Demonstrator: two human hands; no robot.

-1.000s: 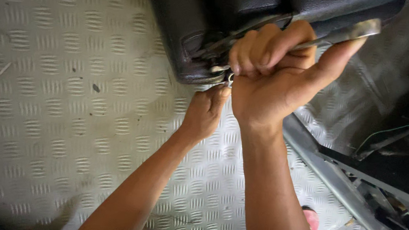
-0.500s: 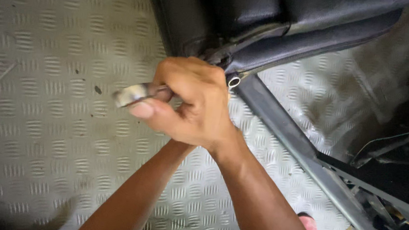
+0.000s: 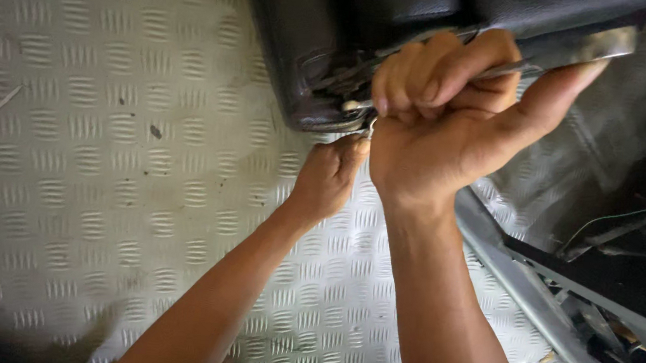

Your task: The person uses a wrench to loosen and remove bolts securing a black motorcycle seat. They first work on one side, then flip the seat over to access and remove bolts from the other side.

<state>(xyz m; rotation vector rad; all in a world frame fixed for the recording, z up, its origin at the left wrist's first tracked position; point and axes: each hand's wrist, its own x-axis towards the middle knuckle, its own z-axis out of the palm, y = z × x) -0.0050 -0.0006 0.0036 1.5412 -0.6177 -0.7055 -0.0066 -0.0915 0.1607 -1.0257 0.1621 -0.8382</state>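
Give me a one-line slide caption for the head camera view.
Right hand grips a flat metal tool against a black seat base while the left hand reaches beneath it, above a tread-plate floor.

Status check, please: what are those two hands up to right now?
Right hand gripping flat silver metal wrench. Left hand at black padded seat's lower corner, fingertips hidden. Grey ridged metal floor below; nothing blocking.

The right hand (image 3: 453,115) covers most of the wrench (image 3: 584,47), hiding its working end. The left hand (image 3: 331,178) has its fingertips tucked under the seat (image 3: 295,54), whose top the upper edge cuts off. Both forearms leave the bottom edge.
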